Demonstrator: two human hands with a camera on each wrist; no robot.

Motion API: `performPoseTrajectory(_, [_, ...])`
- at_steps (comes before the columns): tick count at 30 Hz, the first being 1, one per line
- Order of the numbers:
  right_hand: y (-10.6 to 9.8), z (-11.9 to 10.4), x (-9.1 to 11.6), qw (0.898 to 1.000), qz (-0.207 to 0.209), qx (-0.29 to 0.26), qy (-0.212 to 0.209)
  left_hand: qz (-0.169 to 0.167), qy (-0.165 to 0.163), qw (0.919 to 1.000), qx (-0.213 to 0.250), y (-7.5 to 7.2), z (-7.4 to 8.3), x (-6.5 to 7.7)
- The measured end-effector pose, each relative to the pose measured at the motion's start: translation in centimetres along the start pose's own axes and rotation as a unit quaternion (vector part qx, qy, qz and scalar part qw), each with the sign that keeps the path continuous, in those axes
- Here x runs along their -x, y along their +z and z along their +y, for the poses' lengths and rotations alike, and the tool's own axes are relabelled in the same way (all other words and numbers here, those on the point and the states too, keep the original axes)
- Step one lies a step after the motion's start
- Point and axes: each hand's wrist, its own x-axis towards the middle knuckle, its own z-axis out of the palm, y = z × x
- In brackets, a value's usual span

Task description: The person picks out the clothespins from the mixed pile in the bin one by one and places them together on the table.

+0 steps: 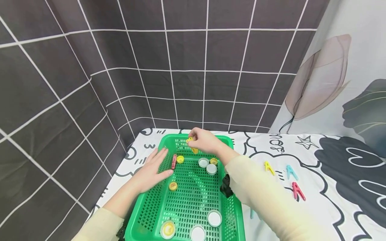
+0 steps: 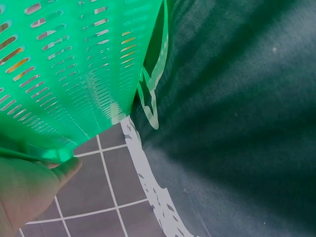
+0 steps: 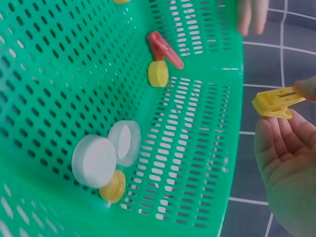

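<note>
My right hand (image 1: pixel 205 140) pinches a yellow clothespin (image 3: pixel 274 102) between thumb and fingers, above the far end of a green perforated basket (image 1: pixel 238 209). Over the basket's left rim lies my left hand (image 1: pixel 150 172), its fingers straight and its thumb towards the inside. A red clothespin (image 1: pixel 174 161) rests in the basket by the left wall, beside a yellow cap (image 1: pixel 180 159). White caps (image 3: pixel 94 161) and another yellow cap (image 3: pixel 113 187) sit together near the right wall. Another yellow cap (image 1: pixel 173 186) lies nearer the middle.
More lids, including a white one (image 1: pixel 214 218) and a yellow-centred one (image 1: pixel 168 230), lie at the basket's near end. On the patterned cloth to the right are yellow (image 1: pixel 269 168), blue (image 1: pixel 291 172) and red clothespins (image 1: pixel 298 191). A dark gridded curtain (image 1: pixel 187 83) hangs behind.
</note>
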Motion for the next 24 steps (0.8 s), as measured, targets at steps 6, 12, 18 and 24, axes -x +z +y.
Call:
performPoseTrajectory(6, [-1.4,0.6,1.6,0.999,0.011,-0.043,0.017,0.002,0.0,1.0,-0.001,0.1,0.1,0.0])
performPoseTrajectory(12, [-2.8,1.5,3.2,0.995,0.033,-0.086,0.022,0.003,0.001,1.0,-0.003,0.1,0.0,0.0])
performPoseTrajectory(18, [-3.8,3.1,4.6,0.988,0.044,-0.144,0.031,0.002,0.002,1.0,-0.005,0.1,-0.1,0.0])
performPoseTrajectory(24, [-4.9,5.0,6.2,0.98,0.066,-0.181,0.046,0.002,0.008,0.9999,-0.01,0.2,-0.2,-0.1])
